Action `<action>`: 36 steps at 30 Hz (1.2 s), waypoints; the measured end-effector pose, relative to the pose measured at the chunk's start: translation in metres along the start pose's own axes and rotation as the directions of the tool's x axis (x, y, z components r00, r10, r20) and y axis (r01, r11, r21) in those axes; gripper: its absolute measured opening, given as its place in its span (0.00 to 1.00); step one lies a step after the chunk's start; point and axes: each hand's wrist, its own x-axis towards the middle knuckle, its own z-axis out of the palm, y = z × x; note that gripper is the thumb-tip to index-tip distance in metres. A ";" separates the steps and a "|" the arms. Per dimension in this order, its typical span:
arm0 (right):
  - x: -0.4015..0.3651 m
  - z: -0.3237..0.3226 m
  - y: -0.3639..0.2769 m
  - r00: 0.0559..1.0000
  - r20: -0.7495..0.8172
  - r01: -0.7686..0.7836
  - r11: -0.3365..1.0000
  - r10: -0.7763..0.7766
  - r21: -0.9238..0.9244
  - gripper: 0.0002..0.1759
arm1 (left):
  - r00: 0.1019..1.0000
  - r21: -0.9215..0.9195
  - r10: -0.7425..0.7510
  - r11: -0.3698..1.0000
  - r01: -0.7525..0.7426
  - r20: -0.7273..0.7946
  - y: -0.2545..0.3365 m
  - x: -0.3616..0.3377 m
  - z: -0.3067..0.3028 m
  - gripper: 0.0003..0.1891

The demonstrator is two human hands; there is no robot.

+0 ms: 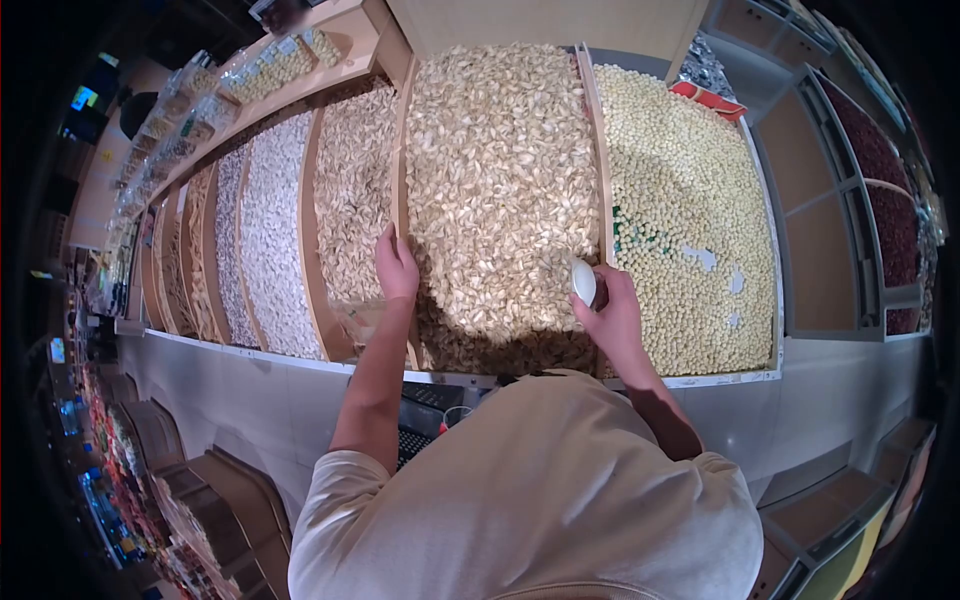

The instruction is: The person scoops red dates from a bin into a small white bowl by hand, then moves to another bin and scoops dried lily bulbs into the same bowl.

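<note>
My right hand (612, 312) holds a small white oval scoop or cup (583, 283) between thumb and fingers, over the right edge of the middle bin of pale, flaky dried pieces (495, 180). On the left, my left hand (396, 265) is at the wooden divider (400, 170) between the middle bin and a narrower bin of similar pieces (355, 170). Its fingers are held together and point away from me; whether they grip anything is hidden. Right of my right hand lies a bin of round, pale yellow pieces (690, 180).
More bins stretch left, one with white pieces (273, 170). Filled clear jars (265, 75) line a shelf behind them. A red packet (708, 98) sits at the yellow bin's back corner. A white front ledge (690, 380) runs before my body. Dark red goods (868, 150) stand far right.
</note>
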 end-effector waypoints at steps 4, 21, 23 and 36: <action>0.001 0.010 0.013 0.999 0.003 0.035 0.985 -0.035 -0.168 0.28 | 1.000 -0.011 -0.002 1.000 0.002 0.001 -0.001 0.000 0.001 0.19; 0.001 0.054 0.036 0.998 0.052 0.038 0.998 -0.036 -0.048 0.29 | 1.000 0.015 0.027 1.000 -0.027 -0.009 -0.007 0.001 0.003 0.18; -0.001 0.058 0.041 0.972 0.130 -0.225 0.929 0.194 0.295 0.25 | 1.000 -0.014 -0.016 1.000 0.016 0.002 -0.002 0.001 0.002 0.18; -0.010 0.066 0.068 0.988 0.015 -0.144 0.904 0.150 0.404 0.22 | 1.000 -0.021 -0.004 1.000 0.004 -0.001 -0.003 0.000 0.003 0.18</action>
